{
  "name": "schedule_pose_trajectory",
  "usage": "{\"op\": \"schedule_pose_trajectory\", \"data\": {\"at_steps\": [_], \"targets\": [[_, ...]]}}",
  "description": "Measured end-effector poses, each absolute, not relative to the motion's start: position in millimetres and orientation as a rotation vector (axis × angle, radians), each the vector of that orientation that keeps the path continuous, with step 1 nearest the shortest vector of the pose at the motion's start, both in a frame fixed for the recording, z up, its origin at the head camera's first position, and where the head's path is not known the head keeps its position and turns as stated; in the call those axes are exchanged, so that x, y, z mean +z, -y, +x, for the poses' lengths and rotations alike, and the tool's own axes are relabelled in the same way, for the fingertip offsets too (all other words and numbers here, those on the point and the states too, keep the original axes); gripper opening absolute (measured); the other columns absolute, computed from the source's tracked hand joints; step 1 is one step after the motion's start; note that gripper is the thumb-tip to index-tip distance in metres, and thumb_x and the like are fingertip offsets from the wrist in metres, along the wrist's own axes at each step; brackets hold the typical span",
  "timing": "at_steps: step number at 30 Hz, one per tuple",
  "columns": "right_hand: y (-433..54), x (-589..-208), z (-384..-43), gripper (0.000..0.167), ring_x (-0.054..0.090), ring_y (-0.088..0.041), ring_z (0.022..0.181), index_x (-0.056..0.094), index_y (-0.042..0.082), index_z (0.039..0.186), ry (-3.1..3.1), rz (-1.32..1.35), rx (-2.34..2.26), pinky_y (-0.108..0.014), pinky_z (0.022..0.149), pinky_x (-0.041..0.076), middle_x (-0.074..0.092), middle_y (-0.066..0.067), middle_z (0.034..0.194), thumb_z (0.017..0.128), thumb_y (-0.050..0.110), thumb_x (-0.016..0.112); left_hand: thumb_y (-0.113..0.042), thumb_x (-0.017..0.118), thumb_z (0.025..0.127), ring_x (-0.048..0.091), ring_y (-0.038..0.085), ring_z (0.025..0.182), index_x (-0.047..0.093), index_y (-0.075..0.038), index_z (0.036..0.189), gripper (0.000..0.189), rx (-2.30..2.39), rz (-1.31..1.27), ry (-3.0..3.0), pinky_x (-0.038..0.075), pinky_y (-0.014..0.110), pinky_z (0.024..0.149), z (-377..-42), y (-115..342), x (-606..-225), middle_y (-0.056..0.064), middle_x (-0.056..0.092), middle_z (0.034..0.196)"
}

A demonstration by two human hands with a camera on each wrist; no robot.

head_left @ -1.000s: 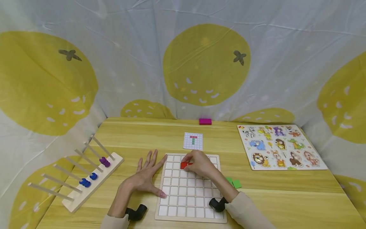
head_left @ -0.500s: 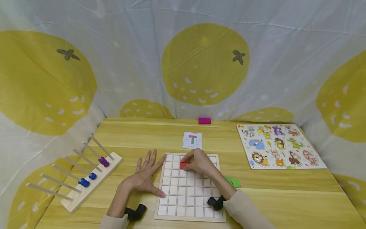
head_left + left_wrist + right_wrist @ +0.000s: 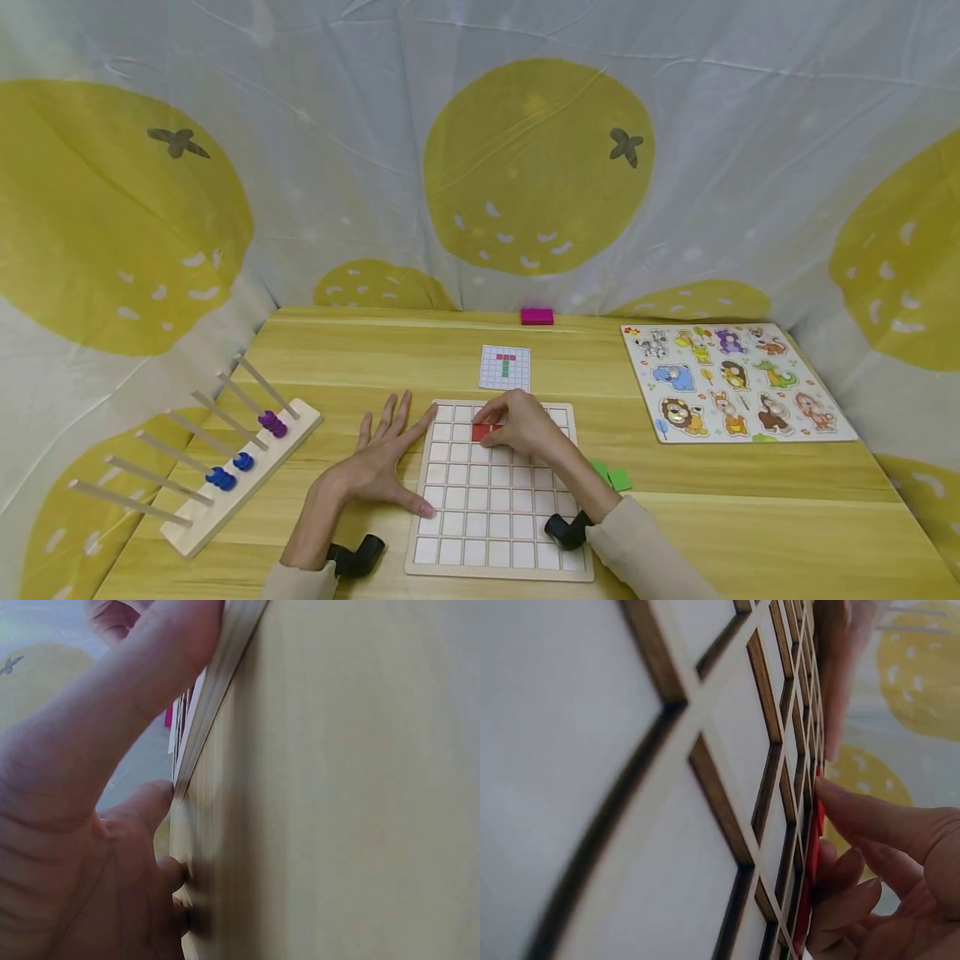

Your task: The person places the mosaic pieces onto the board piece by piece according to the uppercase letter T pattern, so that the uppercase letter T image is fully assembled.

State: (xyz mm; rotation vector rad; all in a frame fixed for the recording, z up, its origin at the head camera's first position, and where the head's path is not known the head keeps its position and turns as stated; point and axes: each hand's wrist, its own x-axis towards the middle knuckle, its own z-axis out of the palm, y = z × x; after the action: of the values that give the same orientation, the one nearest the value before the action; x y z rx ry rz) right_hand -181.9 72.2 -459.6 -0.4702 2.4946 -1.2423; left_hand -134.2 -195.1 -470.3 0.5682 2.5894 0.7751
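A white gridded wooden board (image 3: 476, 525) lies on the table before me. My right hand (image 3: 525, 429) bends over its upper rows, thumb and fingertips pinching a square red tile (image 3: 480, 432) at a cell in the second row. In the right wrist view the thumb meets the red tile (image 3: 820, 802), and more red shows along the row below the fingers. My left hand (image 3: 378, 467) spreads wide at the board's left side, thumb on the edge and index fingertip at the upper left corner. The left wrist view shows that thumb (image 3: 142, 697) across the board's side.
Behind the board lies a pattern card (image 3: 505, 367) with a red and green T. Green tiles (image 3: 618, 480) sit to its right, partly behind my forearm. A bead peg rack (image 3: 247, 475) stands left, an animal puzzle (image 3: 738, 383) right, a magenta block (image 3: 537, 317) at the back.
The red tile at my right fingertips looks darker and flatter in its cell than a second ago. Both hands keep nearly the same places; the head view has shifted very slightly.
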Motion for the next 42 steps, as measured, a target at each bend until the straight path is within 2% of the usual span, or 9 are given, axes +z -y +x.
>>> {"op": "schedule_pose_trajectory", "data": {"at_steps": [4, 8, 11, 19, 26, 35, 42], "targets": [[-78, -454, -182, 0.023, 0.059, -0.014, 0.084, 0.08, 0.009, 0.103, -2.484, -0.506, -1.203, -0.026, 0.073, 0.048, 0.072, -0.005, 0.093, 0.081, 0.008, 0.087, -0.057, 0.095, 0.062, -0.023, 0.049, 0.156, 0.01, -0.017, 0.168, 0.141, 0.784, 0.565, -2.586, -0.019, 0.074, 0.119, -134, 195, -470, 0.027, -0.02, 0.169], [-97, -448, -183, 0.027, 0.056, -0.015, 0.076, 0.078, 0.008, 0.111, -2.465, -0.511, -1.21, -0.026, 0.068, 0.047, 0.072, -0.006, 0.098, 0.086, 0.013, 0.083, -0.056, 0.095, 0.062, -0.024, 0.049, 0.156, 0.01, -0.016, 0.167, 0.141, 0.785, 0.572, -2.586, -0.019, 0.074, 0.119, -134, 195, -470, 0.028, -0.021, 0.169], [-121, -445, -182, 0.028, 0.052, -0.016, 0.069, 0.076, 0.007, 0.117, -2.454, -0.511, -1.225, -0.025, 0.062, 0.045, 0.071, -0.006, 0.101, 0.09, 0.016, 0.08, -0.054, 0.096, 0.062, -0.025, 0.05, 0.155, 0.01, -0.015, 0.167, 0.141, 0.795, 0.575, -2.581, -0.02, 0.074, 0.118, -134, 195, -468, 0.028, -0.021, 0.169], [-200, -445, -167, 0.032, 0.051, -0.014, 0.069, 0.072, 0.006, 0.123, -2.516, -0.491, -1.211, -0.022, 0.054, 0.041, 0.072, -0.011, 0.111, 0.094, 0.02, 0.076, -0.055, 0.096, 0.061, -0.023, 0.05, 0.156, 0.012, -0.016, 0.167, 0.141, 0.787, 0.57, -2.584, -0.018, 0.075, 0.119, -133, 196, -467, 0.028, -0.02, 0.169], [-246, -455, -148, 0.037, 0.049, -0.01, 0.072, 0.069, 0.003, 0.129, -2.419, -0.511, -1.258, -0.022, 0.061, 0.043, 0.07, -0.018, 0.124, 0.096, 0.019, 0.074, -0.056, 0.095, 0.06, -0.022, 0.052, 0.155, 0.015, -0.019, 0.167, 0.139, 0.766, 0.573, -2.602, -0.019, 0.077, 0.117, -134, 198, -466, 0.028, -0.017, 0.17], [-272, -470, -141, 0.046, 0.06, -0.01, 0.081, 0.066, 0.001, 0.132, -2.249, -0.718, -1.315, -0.022, 0.071, 0.054, 0.064, -0.018, 0.108, 0.091, 0.014, 0.079, -0.057, 0.095, 0.061, -0.022, 0.053, 0.155, 0.017, -0.019, 0.167, 0.137, 0.774, 0.628, -2.612, -0.021, 0.078, 0.115, -136, 197, -465, 0.027, -0.014, 0.171], [-283, -477, -143, 0.047, 0.063, -0.013, 0.081, 0.067, 0.001, 0.131, -2.203, -0.796, -1.335, -0.024, 0.07, 0.056, 0.066, -0.019, 0.103, 0.088, 0.012, 0.081, -0.057, 0.094, 0.062, -0.021, 0.052, 0.156, 0.018, -0.019, 0.167, 0.135, 0.765, 0.641, -2.596, -0.02, 0.076, 0.116, -141, 195, -468, 0.026, -0.014, 0.171]]}}
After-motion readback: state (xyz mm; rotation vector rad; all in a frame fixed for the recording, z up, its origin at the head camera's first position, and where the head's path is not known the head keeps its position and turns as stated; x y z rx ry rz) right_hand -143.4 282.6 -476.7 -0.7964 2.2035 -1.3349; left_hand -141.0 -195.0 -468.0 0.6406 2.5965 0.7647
